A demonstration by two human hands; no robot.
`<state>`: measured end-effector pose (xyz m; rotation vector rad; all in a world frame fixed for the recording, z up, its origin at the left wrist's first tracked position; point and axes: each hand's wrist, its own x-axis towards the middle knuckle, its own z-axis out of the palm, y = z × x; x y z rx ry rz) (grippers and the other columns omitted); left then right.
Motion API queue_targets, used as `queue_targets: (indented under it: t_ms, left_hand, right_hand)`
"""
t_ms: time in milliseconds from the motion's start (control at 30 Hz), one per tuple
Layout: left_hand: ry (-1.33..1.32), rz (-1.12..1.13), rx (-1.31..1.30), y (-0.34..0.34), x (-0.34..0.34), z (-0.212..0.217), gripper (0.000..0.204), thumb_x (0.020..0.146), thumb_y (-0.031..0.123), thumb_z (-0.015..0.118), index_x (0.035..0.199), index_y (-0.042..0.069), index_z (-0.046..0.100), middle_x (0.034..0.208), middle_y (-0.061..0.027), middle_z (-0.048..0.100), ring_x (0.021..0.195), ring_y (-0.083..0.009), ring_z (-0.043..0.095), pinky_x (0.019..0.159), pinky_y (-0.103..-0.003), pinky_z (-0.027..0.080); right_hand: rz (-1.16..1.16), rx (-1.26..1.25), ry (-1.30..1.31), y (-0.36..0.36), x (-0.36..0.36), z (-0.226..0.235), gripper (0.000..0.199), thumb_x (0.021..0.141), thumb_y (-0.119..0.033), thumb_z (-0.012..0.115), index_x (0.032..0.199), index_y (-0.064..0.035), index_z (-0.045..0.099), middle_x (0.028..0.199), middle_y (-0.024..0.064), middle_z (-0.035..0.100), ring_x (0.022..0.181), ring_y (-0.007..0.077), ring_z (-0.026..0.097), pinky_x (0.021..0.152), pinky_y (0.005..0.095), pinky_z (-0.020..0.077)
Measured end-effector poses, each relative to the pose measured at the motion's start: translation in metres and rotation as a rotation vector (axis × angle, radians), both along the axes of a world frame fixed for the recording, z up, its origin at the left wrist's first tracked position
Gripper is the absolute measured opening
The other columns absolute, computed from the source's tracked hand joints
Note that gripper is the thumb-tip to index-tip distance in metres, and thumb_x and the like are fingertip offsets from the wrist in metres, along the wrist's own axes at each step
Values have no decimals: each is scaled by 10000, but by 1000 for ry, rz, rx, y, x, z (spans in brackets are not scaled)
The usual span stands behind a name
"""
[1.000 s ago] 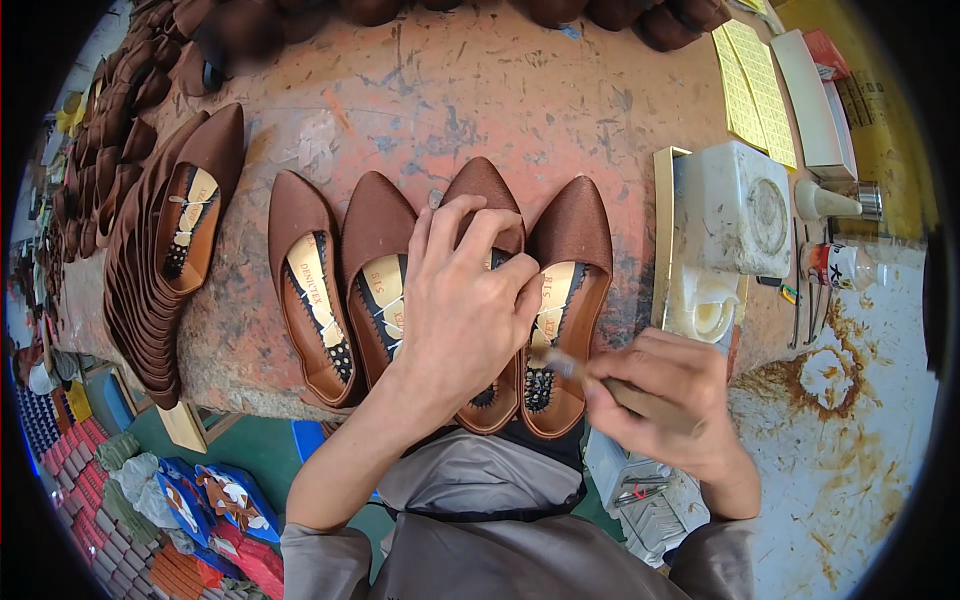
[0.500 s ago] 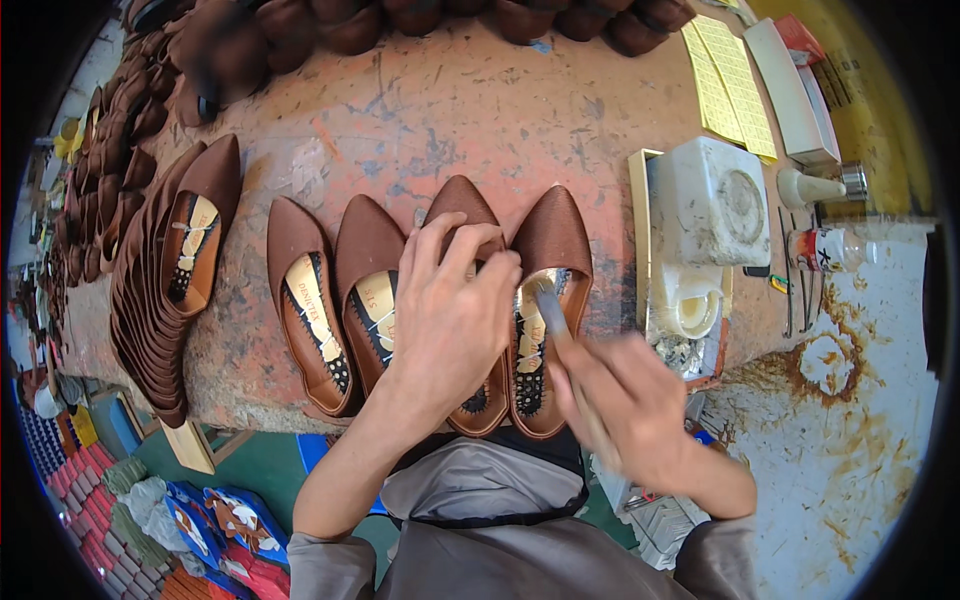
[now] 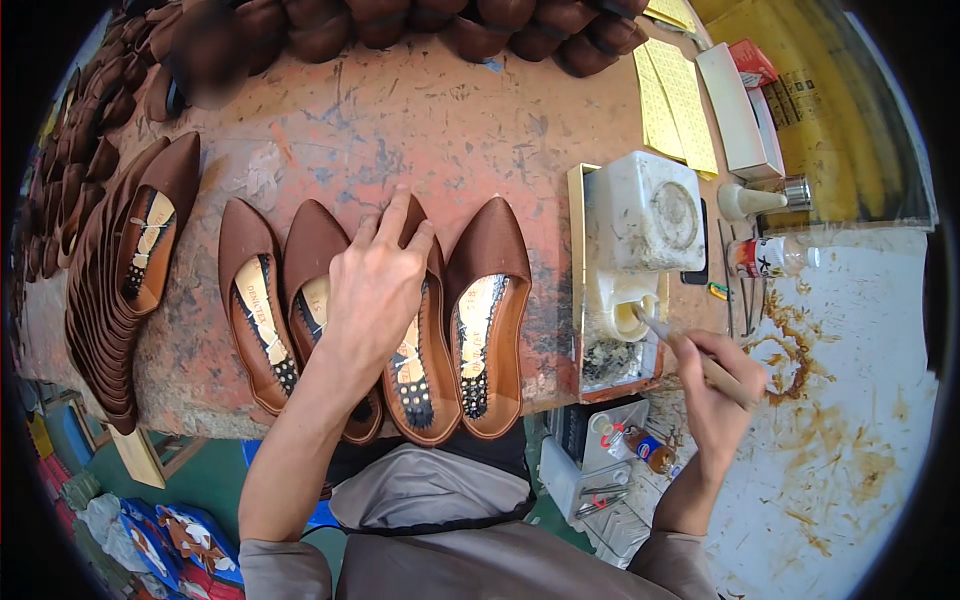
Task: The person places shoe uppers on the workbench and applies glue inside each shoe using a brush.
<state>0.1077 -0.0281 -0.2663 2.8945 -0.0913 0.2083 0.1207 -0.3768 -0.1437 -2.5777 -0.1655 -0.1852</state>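
Observation:
Several brown pointed shoes stand in a row at the bench's near edge, toes away from me. My left hand (image 3: 375,285) lies over the middle of the row with its fingers stretched out, covering part of the second shoe (image 3: 312,235) and the third shoe (image 3: 418,405). The rightmost shoe (image 3: 497,240) shows a shiny wet-looking front on its pale insole. To the right, my right hand (image 3: 715,385) is closed round the handle of a brush (image 3: 690,350). The brush's tip is in the mouth of a whitish glue container (image 3: 628,318) with cream-coloured contents.
A stack of nested brown shoes (image 3: 105,310) stands at the left. More brown shoes (image 3: 370,20) line the far edge. Right of the glue are a dark phone (image 3: 697,240), thin metal tools (image 3: 738,290), a plastic bottle (image 3: 775,257) and yellow sheets (image 3: 675,105).
My right hand has carried the brush from the rightmost shoe to the glue container. My left hand's fingers have straightened. The whole view has shifted, so the bench appears farther left.

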Motion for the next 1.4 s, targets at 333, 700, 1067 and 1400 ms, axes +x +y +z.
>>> queue_targets:
  t_ms: [333,700,1067,1400]
  left_hand:
    - [27,66,-77,3,-20,36,529,913,28,682,1441,62,695,1511,-201,624,1292,-375,663,1253,-630,381]
    - [11,111,-181,23,-27,39,344,914,133,802,1248,50,784,1292,-135,745,1203,-352,701,1252,-622,377]
    - [-83,92,-348,36,-29,33,155,837,142,879,896,29,791,920,-93,711,927,-343,722,1158,-601,460]
    - [3,83,-335,36,-29,33,102,890,147,839,941,60,822,950,-60,730,975,-286,740,1214,-660,409]
  right_hand:
    - [159,-177,-147,10,-15,17,116,810,40,833,907,-13,800,751,94,711,605,222,631,583,352,497]
    - [253,-303,-150,20,-19,25,90,822,30,825,895,-4,784,765,107,708,610,251,655,575,374,502]
    - [774,239,231,137,-5,25,167,805,-22,878,935,47,799,803,131,765,682,247,730,620,354,555]
    - [926,171,565,163,6,-12,177,805,-8,854,978,-10,819,801,115,757,705,283,717,679,389,554]
